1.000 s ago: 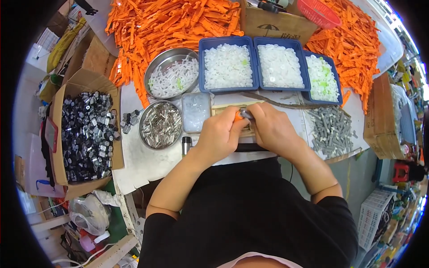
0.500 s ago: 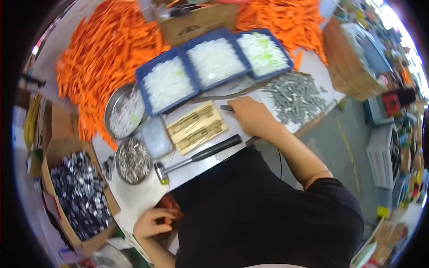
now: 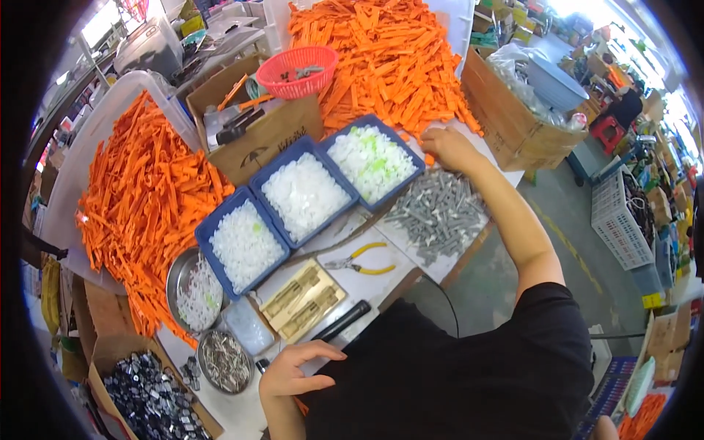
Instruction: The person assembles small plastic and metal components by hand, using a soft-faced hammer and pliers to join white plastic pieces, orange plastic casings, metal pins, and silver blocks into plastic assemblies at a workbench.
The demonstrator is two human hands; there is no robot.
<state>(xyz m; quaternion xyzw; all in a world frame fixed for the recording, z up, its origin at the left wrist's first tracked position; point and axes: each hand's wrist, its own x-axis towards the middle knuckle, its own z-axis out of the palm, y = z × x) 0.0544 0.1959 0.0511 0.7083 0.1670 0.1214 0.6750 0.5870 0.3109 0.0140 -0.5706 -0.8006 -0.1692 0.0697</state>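
Note:
My right hand [image 3: 449, 149] reaches to the near edge of the right-hand heap of orange plastic pieces [image 3: 389, 62]. Its fingers are bent down round an orange piece [image 3: 429, 159], just beyond a pile of grey plastic parts [image 3: 440, 213]. Low in the picture, my left hand [image 3: 295, 372] has thumb and fingers apart and holds nothing; it covers part of a hammer whose black handle [image 3: 350, 319] shows. Pliers with yellow handles [image 3: 370, 270] lie on the table beside a tan fixture block [image 3: 302, 301] with shaped slots.
Three blue trays [image 3: 293, 246] hold white and greenish parts. Round metal bowls [image 3: 202, 359] of small parts, a clear plastic box [image 3: 249, 326] and a carton of dark parts [image 3: 110, 352] stand left. Behind are another orange heap [image 3: 154, 220], a carton [image 3: 282, 132] and a red basket [image 3: 297, 88].
My right hand has left the pliers on the table and moved away to the orange pieces. My left hand has risen over the hammer. The view has shifted.

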